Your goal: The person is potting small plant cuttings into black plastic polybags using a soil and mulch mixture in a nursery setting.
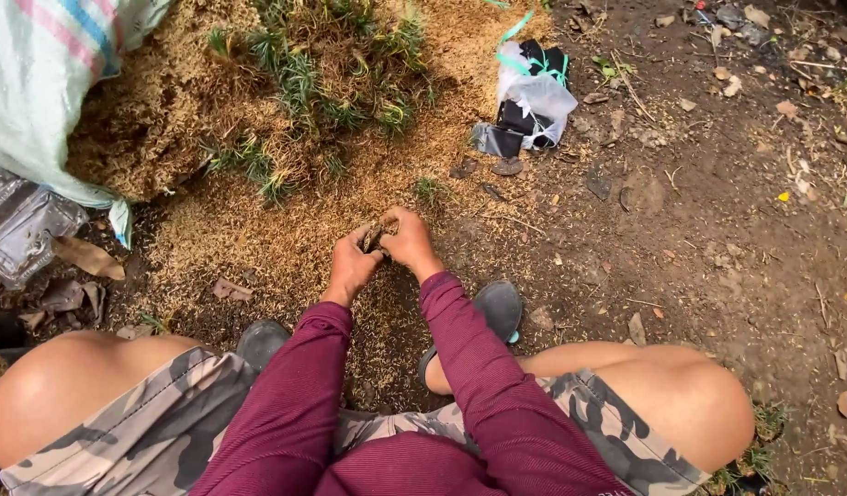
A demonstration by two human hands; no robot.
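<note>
Golden husks [258,230] cover the ground through the upper left and centre of the head view, with tufts of grass [304,83] growing out of the heap. In the middle of the frame the left hand [350,266] and the right hand [410,241] meet just above the husks, fingers curled narrow and pinched together on a small clump [376,237] of husks and fibre held between them. Maroon sleeves [479,367] run down to the lower centre, flanked by bare knees, camouflage shorts [157,432] and dark shoes [497,308]. A pale sack [38,83] with pink and blue stripes lies at upper left, crumpled clear plastic [19,225] below it. At upper centre right a plastic bag [534,92] holding black things rests on dark soil [717,230] scattered with dry leaves.
</note>
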